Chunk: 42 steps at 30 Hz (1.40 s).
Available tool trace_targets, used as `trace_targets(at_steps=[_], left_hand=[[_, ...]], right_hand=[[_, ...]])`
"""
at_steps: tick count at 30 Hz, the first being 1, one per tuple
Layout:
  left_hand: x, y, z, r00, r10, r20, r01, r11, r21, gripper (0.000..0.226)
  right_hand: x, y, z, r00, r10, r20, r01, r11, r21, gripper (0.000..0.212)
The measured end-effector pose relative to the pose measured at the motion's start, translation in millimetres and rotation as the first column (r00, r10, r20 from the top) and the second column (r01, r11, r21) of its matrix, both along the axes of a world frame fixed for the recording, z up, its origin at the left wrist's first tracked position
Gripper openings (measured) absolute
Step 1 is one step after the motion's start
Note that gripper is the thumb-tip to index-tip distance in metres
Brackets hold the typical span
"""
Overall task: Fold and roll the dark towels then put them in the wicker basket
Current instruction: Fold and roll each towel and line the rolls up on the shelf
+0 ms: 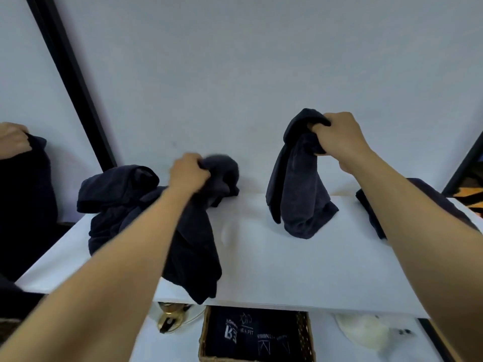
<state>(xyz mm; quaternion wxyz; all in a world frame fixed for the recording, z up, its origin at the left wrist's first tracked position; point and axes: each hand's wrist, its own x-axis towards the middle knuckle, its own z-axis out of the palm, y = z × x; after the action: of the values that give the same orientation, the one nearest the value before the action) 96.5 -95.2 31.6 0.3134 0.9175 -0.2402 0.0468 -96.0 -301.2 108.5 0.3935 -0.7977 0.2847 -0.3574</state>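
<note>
On the white table (261,257), my right hand (337,137) grips one dark towel (300,184) by its top and holds it up, its lower end resting on the table. My left hand (189,173) is closed on cloth at the top of a heap of dark towels (146,212) at the left, part of which hangs over the near edge. Below the near edge stands the wicker basket (202,335), with dark towels bearing white print (251,333) inside. Another dark towel (376,212) lies flat at the right, partly behind my forearm.
A white wall rises right behind the table. At the far left, a reflected or second hand (13,139) holds dark cloth. A gold object (170,320) and a white object (366,333) lie on the lower surface beside the basket.
</note>
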Motion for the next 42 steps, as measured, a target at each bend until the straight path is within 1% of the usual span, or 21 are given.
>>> trace_targets(at_steps=[5,10,13,15,17,19,20,22,24,25,27,31,32,33,34,35,36,37,38,40,42], left_hand=[[42.3,53.3,73.5,0.966,0.244,0.087,-0.208,0.932,-0.296,0.026],[71.2,87.4,93.8,0.857,0.340,0.386,-0.271,0.936,-0.225,0.029],[82.0,94.3,64.2,0.836,0.260,0.483,-0.276,0.960,-0.038,0.024],[84.7,93.4,32.7,0.903,0.182,0.389,-0.285,0.932,0.224,0.024],[76.9,86.3,16.6,0.957,0.214,0.197,-0.287,0.798,0.530,0.033],[59.8,69.5,21.8,0.957,0.209,0.201,-0.289,0.625,0.725,0.048],[47.2,57.7,26.4,0.959,0.114,0.258,-0.275,0.588,0.761,0.057],[13.5,31.5,21.4,0.937,-0.195,0.288,-0.105,0.630,0.770,0.065],[-16.1,14.9,-1.3,0.913,-0.406,0.036,0.235,0.597,0.767,0.059],[-24.4,13.9,-13.8,0.910,-0.402,-0.105,0.325,0.532,0.782,0.051],[-25.7,19.1,-30.2,0.931,-0.336,-0.144,0.293,0.450,0.844,0.033],[-29.2,14.0,-18.2,0.946,-0.312,0.085,0.046,0.390,0.920,0.020],[-32.6,4.9,-10.0,0.941,-0.325,0.089,0.068,0.441,0.895,0.016],[-36.6,-5.1,-0.7,0.936,-0.346,0.070,0.147,0.562,0.814,0.019],[-42.8,-14.9,10.1,0.926,-0.377,0.026,0.273,0.714,0.644,0.035],[-51.6,-23.3,22.6,0.899,-0.437,-0.044,0.419,0.824,0.381,0.053],[-62.4,-31.4,38.0,0.845,-0.528,-0.082,0.533,0.842,0.082,0.064],[-71.8,-39.6,52.6,0.796,-0.602,-0.073,0.588,0.795,-0.149,0.066],[-78.6,-47.0,66.5,0.772,-0.634,-0.035,0.603,0.749,-0.274,0.063],[-81.1,-58.0,89.5,0.785,-0.616,0.066,0.594,0.717,-0.365,0.044],[-73.3,-63.1,110.5,0.824,-0.552,0.125,0.544,0.713,-0.442,0.020]], right_hand=[[7.8,2.1,-5.4,0.999,0.033,0.004,-0.033,0.999,0.008,0.023],[21.1,6.0,-9.4,0.999,0.049,0.019,-0.049,0.999,-0.004,0.023],[28.2,7.5,-12.5,0.998,0.068,0.015,-0.068,0.998,0.011,0.026],[31.3,9.8,-13.6,0.997,0.075,0.003,-0.075,0.997,0.008,0.025],[32.2,11.8,-13.1,0.997,0.077,-0.011,-0.077,0.997,-0.009,0.025],[32.6,13.5,-11.6,0.997,0.075,-0.020,-0.075,0.997,-0.025,0.027],[33.4,13.4,-11.2,0.997,0.074,-0.023,-0.074,0.997,-0.029,0.026],[35.2,13.5,-11.1,0.997,0.070,-0.029,-0.071,0.997,-0.025,0.023],[35.5,13.9,-11.4,0.997,0.070,-0.036,-0.071,0.997,-0.019,0.023],[34.8,14.7,-11.3,0.996,0.077,-0.041,-0.078,0.997,-0.023,0.023],[31.7,16.2,-9.4,0.994,0.095,-0.051,-0.097,0.994,-0.043,0.021],[23.4,12.7,-5.9,0.992,0.103,-0.077,-0.108,0.992,-0.065,0.020],[22.8,12.9,-5.1,0.989,0.116,-0.090,-0.122,0.990,-0.069,0.022],[22.3,14.6,-3.7,0.985,0.137,-0.109,-0.145,0.987,-0.072,0.023],[22.6,17.1,-1.9,0.978,0.166,-0.127,-0.176,0.982,-0.075,0.023],[22.7,20.9,0.4,0.970,0.195,-0.148,-0.209,0.974,-0.083,0.022],[23.1,24.7,3.9,0.960,0.220,-0.172,-0.240,0.965,-0.104,0.020],[23.5,28.2,8.9,0.952,0.237,-0.196,-0.266,0.955,-0.135,0.017],[23.9,30.8,15.2,0.948,0.243,-0.206,-0.279,0.945,-0.169,0.013],[22.9,34.0,31.8,0.964,0.219,-0.153,-0.251,0.940,-0.233,0.009],[19.8,32.8,52.0,0.985,0.170,0.000,-0.163,0.944,-0.285,0.007]])
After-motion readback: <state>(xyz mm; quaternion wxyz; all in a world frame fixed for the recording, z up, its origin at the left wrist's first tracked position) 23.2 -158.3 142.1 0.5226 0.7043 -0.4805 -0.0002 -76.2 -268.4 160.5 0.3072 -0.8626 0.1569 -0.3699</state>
